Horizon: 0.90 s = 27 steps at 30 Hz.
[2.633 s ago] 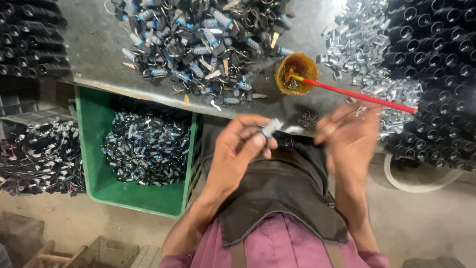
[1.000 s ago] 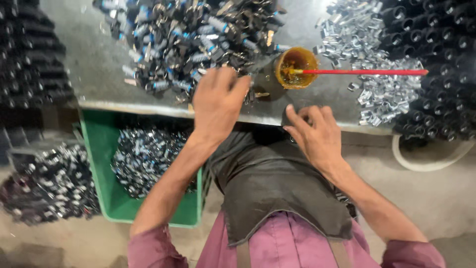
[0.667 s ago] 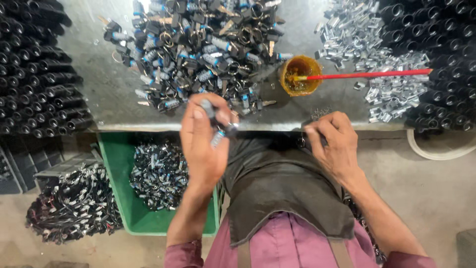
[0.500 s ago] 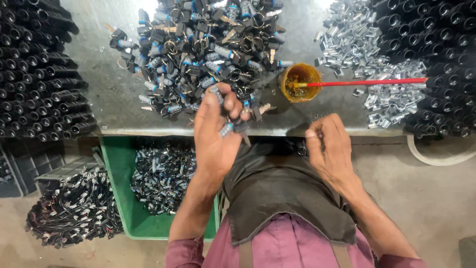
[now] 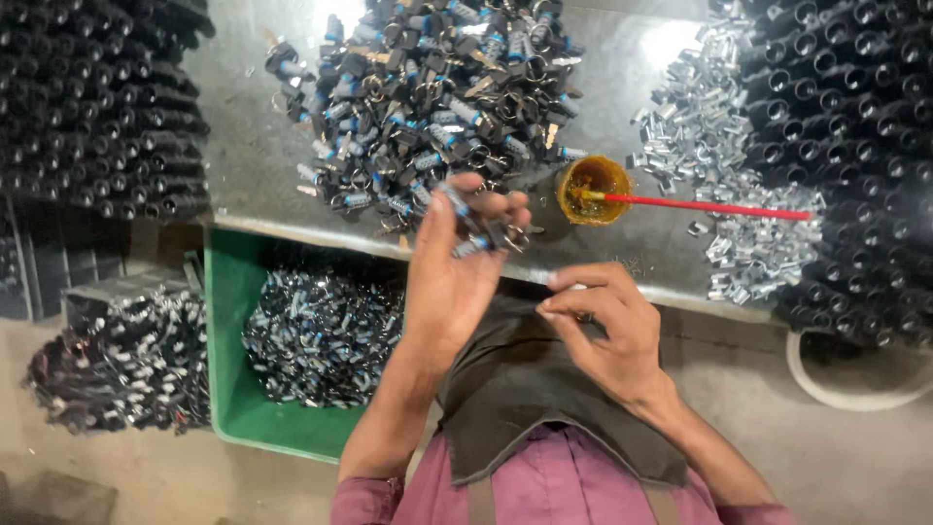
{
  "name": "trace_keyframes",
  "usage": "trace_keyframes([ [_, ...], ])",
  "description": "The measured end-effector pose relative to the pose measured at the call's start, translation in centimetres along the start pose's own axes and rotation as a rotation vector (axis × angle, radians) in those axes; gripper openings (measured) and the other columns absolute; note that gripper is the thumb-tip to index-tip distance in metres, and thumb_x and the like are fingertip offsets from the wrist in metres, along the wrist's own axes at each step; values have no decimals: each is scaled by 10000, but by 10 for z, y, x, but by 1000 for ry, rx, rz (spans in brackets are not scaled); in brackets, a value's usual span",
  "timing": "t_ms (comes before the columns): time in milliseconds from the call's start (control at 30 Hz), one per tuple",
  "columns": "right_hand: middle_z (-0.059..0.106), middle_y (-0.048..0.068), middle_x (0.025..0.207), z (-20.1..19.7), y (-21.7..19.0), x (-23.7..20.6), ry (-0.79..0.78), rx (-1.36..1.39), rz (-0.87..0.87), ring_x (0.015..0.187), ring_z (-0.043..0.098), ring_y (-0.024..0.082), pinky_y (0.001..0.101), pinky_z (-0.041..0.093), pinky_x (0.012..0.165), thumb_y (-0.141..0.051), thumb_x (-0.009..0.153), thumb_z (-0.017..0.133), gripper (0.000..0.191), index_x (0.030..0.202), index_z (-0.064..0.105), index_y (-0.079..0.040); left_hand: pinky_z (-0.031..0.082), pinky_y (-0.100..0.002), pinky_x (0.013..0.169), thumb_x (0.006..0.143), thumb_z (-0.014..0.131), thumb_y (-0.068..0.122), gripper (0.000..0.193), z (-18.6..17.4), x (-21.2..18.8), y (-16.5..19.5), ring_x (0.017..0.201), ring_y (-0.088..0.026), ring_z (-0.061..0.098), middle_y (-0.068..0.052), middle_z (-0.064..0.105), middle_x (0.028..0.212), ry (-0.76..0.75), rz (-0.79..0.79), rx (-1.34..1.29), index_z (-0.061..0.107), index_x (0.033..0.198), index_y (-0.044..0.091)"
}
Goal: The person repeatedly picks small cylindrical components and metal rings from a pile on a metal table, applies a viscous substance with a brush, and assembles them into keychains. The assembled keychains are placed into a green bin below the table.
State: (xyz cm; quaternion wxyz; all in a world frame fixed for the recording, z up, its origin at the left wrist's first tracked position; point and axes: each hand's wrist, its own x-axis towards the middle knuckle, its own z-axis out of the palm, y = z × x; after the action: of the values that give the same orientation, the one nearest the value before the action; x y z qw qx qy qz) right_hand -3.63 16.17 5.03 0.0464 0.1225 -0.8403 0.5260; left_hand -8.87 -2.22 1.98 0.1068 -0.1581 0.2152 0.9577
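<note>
Gripping a small lock barrel (image 5: pixel 465 219) with a blue band and keys, the left hand (image 5: pixel 455 277) is raised at the near edge of the worktop (image 5: pixel 243 185), its fingers closed around the part so that it stands up between thumb and forefinger. Half a second ago that hand was further left, over the near edge of the pile; it now sits nearer the glue cup. The right hand (image 5: pixel 601 326) is lower and to the right, over the dark apron (image 5: pixel 525 389), fingertips pinched together on something too small to make out; it has drifted left toward the other hand, and the two are close but not touching.

Just beyond the left hand lies the big pile of lock barrels (image 5: pixel 428 97), dark with blue bands and key rings. Right of it stands a small orange cup (image 5: pixel 593 190) with a red stick (image 5: pixel 709 206) resting in it and pointing right, as before. Further right is a heap of small silver sleeves (image 5: pixel 719 165), and past that stacked black tubes (image 5: pixel 846 146). More black tubes (image 5: pixel 87 107) fill the far left. Below the worktop on the left a green crate (image 5: pixel 228 360) holds more barrels, with another dark heap (image 5: pixel 117 360) to its left.
</note>
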Motion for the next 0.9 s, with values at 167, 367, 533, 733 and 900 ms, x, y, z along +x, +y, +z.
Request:
trace_keyframes([
  [167, 699, 101, 1195, 5, -11, 24, -25, -143, -64, 1052, 637, 306, 394, 513, 876, 36, 841, 774, 268, 1050, 647, -74, 513, -423, 1080, 1158, 448, 342, 383, 11, -23, -21, 1186, -257, 650, -191, 687, 1288, -81, 43, 259, 578, 1269, 0],
  [367, 694, 46, 1089, 7, -4, 15, -87, -248, -144, 1004, 629, 290, 396, 517, 857, 12, 793, 804, 271, 1012, 684, -94, 542, -328, 944, 1142, 430, 277, 346, 8, -38, -23, 1080, -166, 659, -119, 717, 1105, -6, 206, 959, 634, 1249, 19],
  [533, 700, 56, 1086, 10, 9, 4, -76, -304, -236, 956, 642, 288, 387, 543, 787, 12, 742, 804, 289, 998, 712, -85, 554, -315, 849, 1122, 495, 218, 280, 2, -37, -28, 949, -194, 682, -88, 707, 1020, -8, 360, 1164, 660, 1258, 37],
  [733, 704, 75, 1070, 3, 20, -8, 25, -137, -105, 931, 697, 255, 332, 560, 800, 13, 832, 793, 198, 988, 706, -72, 514, -397, 930, 1058, 559, 172, 279, 27, -25, -9, 1011, -305, 662, -131, 682, 1106, 9, 565, 1477, 673, 1279, 46],
  [900, 706, 117, 1090, -1, 44, -20, 149, 697, 523, 839, 668, 164, 305, 575, 763, 20, 927, 699, 108, 997, 624, -12, 375, -485, 1176, 1005, 620, 127, 383, 39, -34, 19, 1361, -394, 508, -179, 578, 1413, 60, 837, 1520, 573, 1360, -11],
])
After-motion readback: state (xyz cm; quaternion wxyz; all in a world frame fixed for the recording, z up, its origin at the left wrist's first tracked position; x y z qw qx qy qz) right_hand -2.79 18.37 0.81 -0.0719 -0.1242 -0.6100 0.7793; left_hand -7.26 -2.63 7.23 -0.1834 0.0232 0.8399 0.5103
